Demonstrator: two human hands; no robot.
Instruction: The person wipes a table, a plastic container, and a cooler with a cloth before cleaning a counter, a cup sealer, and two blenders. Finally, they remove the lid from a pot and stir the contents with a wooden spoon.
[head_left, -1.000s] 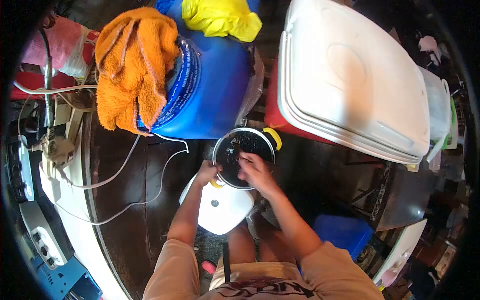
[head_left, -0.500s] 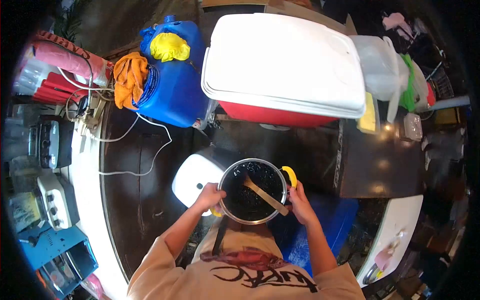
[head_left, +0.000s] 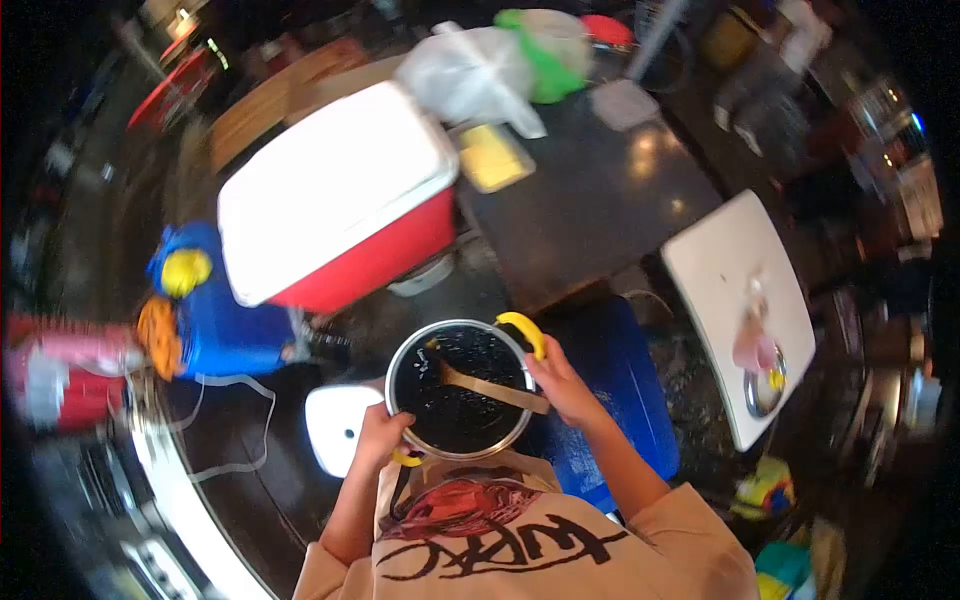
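Observation:
A round metal pot (head_left: 391,378) with yellow handles is held close against my body, between my two hands. Dark, glossy contents with small bright flecks fill its inside. A wooden spatula (head_left: 495,390) leans in the pot, its handle resting across the rim towards my right hand (head_left: 562,383). That hand is closed round the pot's side by the upper yellow handle (head_left: 522,331). My left hand (head_left: 384,436) grips the opposite side, near the lower yellow handle (head_left: 408,459). The fingers beneath the pot are partly hidden.
A red cooler (head_left: 370,262) with a white lid stands ahead, beside a blue jerrycan (head_left: 235,330). A white stool-like piece (head_left: 335,425) is left of the pot. Right are a blue surface (head_left: 620,410), a dark table (head_left: 590,200) and a white board (head_left: 705,290).
My view has swung to the right, so the cooler and jerrycan have shifted left and the white board shows more fully. Both hands still hold the pot.

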